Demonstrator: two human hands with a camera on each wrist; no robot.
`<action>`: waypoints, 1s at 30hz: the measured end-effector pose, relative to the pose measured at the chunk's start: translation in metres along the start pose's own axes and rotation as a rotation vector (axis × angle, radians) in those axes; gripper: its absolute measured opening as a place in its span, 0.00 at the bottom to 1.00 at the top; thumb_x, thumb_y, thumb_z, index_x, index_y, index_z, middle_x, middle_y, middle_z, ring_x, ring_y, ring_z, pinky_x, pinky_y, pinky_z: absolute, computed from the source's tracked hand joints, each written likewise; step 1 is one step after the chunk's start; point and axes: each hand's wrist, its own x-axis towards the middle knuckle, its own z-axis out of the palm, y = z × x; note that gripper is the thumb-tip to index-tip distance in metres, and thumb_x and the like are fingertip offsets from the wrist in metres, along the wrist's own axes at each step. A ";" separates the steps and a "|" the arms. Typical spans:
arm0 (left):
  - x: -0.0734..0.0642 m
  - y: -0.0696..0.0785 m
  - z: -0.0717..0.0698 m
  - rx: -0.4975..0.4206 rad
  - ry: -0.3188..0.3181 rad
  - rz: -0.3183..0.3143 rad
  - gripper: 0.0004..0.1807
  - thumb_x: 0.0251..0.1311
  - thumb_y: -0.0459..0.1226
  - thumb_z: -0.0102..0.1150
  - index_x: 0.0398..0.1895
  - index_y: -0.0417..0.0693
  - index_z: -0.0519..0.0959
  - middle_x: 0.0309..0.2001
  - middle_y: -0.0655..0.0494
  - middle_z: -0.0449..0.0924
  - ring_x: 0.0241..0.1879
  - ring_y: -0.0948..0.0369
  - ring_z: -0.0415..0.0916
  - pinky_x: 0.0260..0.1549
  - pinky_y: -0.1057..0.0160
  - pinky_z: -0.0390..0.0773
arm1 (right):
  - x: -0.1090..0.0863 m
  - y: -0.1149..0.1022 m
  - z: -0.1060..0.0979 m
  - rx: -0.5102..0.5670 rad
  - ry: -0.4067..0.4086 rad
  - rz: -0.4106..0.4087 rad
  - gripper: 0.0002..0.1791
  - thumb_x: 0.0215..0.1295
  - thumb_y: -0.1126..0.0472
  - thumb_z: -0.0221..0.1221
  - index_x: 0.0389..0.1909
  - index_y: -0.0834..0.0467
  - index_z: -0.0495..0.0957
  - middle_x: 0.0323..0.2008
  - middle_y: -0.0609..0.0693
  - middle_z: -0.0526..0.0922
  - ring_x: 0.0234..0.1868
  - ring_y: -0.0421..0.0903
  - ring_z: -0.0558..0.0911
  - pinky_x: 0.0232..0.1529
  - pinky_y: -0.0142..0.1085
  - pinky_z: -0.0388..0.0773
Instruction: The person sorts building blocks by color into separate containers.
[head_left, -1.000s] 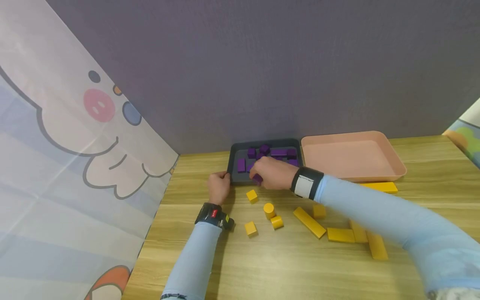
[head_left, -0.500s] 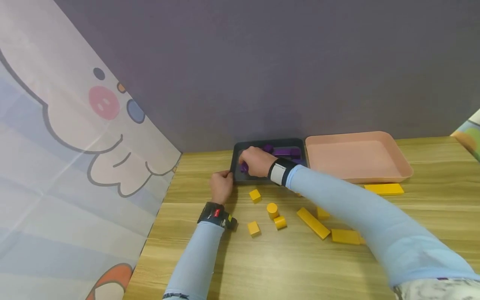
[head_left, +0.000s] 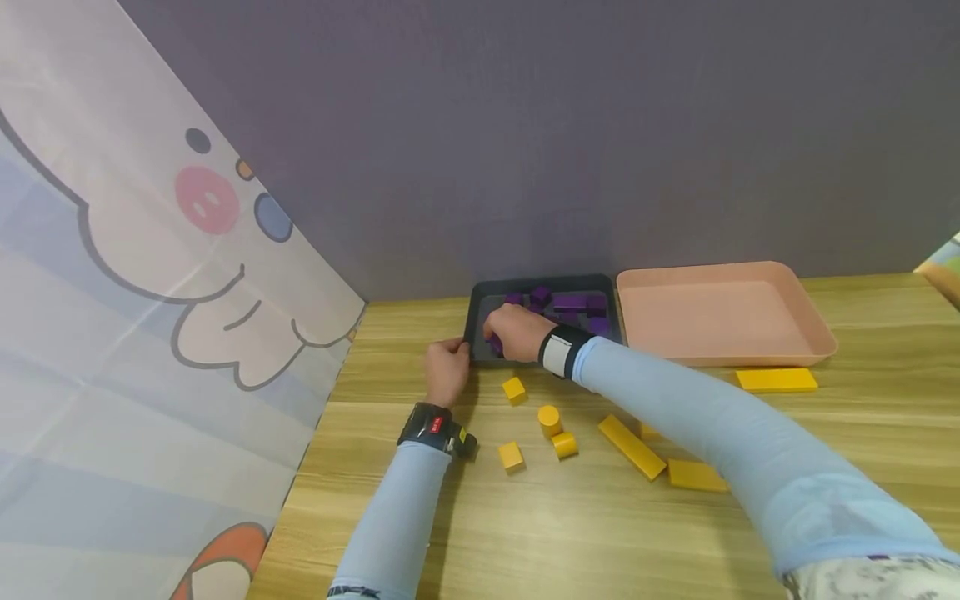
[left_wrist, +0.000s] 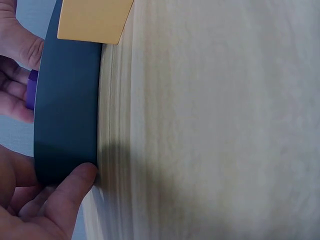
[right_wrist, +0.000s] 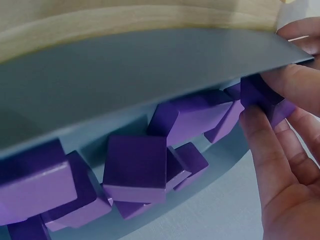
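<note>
A dark grey tray (head_left: 555, 280) with several purple blocks (head_left: 572, 304) inside stands at the back of the table. My left hand (head_left: 446, 371) grips its front left corner; the left wrist view has a fingertip against the outer tray wall (left_wrist: 67, 110). Over the tray's left part, my right hand (head_left: 517, 332) pinches a purple block (right_wrist: 267, 100) between thumb and fingers. That block sits low, just inside the wall in the right wrist view. Other purple blocks (right_wrist: 135, 165) lie heaped beside it. In the head view my right hand hides some of them.
A pink tray (head_left: 716, 312) stands right of the dark one. Yellow pieces lie in front: a cube (head_left: 513, 391), another cube (head_left: 512, 457), cylinders (head_left: 549, 421) and flat bars (head_left: 632, 447). A grey wall (head_left: 555, 133) rises behind. My right sleeve covers some yellow pieces.
My right hand has moved left within the dark tray, carrying the purple block toward the left end. My left hand keeps its grip on the corner. The head view has shifted slightly.
</note>
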 end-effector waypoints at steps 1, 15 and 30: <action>0.000 0.000 0.000 0.000 -0.003 0.000 0.12 0.67 0.34 0.61 0.47 0.37 0.88 0.49 0.41 0.88 0.53 0.48 0.86 0.50 0.49 0.86 | 0.000 -0.001 0.000 0.001 -0.003 0.002 0.21 0.55 0.74 0.68 0.51 0.58 0.87 0.49 0.52 0.89 0.49 0.49 0.87 0.55 0.42 0.85; 0.001 -0.005 -0.003 0.013 -0.006 0.020 0.11 0.67 0.34 0.61 0.46 0.39 0.89 0.47 0.43 0.89 0.50 0.51 0.86 0.47 0.50 0.86 | -0.003 -0.007 0.002 0.000 -0.011 0.031 0.21 0.55 0.74 0.66 0.50 0.56 0.87 0.51 0.52 0.89 0.51 0.49 0.86 0.57 0.43 0.84; 0.020 -0.012 -0.004 -0.055 -0.081 -0.008 0.14 0.69 0.32 0.56 0.49 0.32 0.86 0.51 0.37 0.86 0.54 0.47 0.84 0.52 0.48 0.84 | -0.057 0.001 -0.049 0.085 0.081 0.027 0.18 0.63 0.65 0.68 0.55 0.58 0.85 0.54 0.54 0.88 0.55 0.51 0.86 0.58 0.46 0.83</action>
